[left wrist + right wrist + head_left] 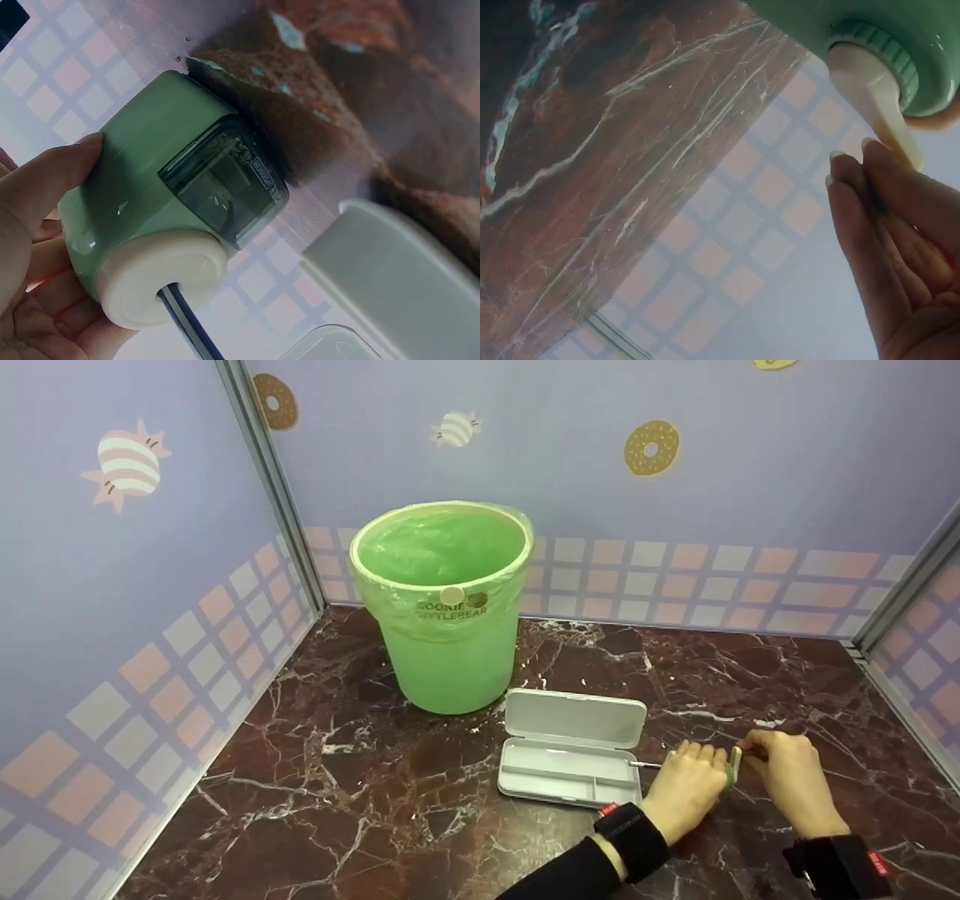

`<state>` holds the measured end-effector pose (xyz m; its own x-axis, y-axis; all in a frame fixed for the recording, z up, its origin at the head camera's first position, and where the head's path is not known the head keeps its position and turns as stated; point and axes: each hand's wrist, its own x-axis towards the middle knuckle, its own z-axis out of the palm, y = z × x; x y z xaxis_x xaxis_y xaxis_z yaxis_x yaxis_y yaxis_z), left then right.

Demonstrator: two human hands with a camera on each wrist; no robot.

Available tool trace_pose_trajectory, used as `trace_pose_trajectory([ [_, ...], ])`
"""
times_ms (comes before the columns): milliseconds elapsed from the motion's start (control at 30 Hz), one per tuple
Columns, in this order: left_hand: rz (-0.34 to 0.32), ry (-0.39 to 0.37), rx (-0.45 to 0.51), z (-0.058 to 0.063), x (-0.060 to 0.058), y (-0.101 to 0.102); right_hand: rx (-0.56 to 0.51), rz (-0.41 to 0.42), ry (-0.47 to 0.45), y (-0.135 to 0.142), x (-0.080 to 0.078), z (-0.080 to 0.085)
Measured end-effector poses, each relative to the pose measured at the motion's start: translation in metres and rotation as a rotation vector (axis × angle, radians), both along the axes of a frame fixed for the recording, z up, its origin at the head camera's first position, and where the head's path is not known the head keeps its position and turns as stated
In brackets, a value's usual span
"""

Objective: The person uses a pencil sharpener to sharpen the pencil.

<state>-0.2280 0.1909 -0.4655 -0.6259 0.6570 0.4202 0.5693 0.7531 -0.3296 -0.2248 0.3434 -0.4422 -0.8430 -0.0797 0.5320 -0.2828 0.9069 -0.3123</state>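
My left hand (686, 787) grips a green hand-crank pencil sharpener (139, 157), thumb on one side and fingers beneath. A dark striped pencil (187, 322) is stuck in the round cream front; in the head view it points left over the case. Shavings show behind the sharpener's clear window (221, 187). At the back, the fingertips of my right hand (795, 776) pinch the end of the cream crank (877, 97); its knob is hidden by the fingers. Left of the hands lies an opened white pencil case (559, 787), with divided compartments and its lid raised.
A green bin (454, 667) lined with a clear bag stands behind the pencil case. Small pale scraps are scattered on the dark marbled table (300, 810). Patterned panels (525, 472) enclose the back and both sides.
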Motion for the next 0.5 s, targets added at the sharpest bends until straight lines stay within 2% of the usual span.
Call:
trace_pose_trajectory([
  [100,-0.002,-0.009,0.006,0.0,0.0,0.0,0.001,-0.004,-0.013,0.0,-0.009,-0.009],
  [200,-0.015,-0.008,0.01,-0.001,0.0,0.0,0.003,-0.005,-0.065,0.003,-0.015,-0.017],
  [500,-0.028,0.026,0.016,-0.002,0.0,-0.001,-0.012,0.027,-0.226,0.011,-0.023,-0.031],
])
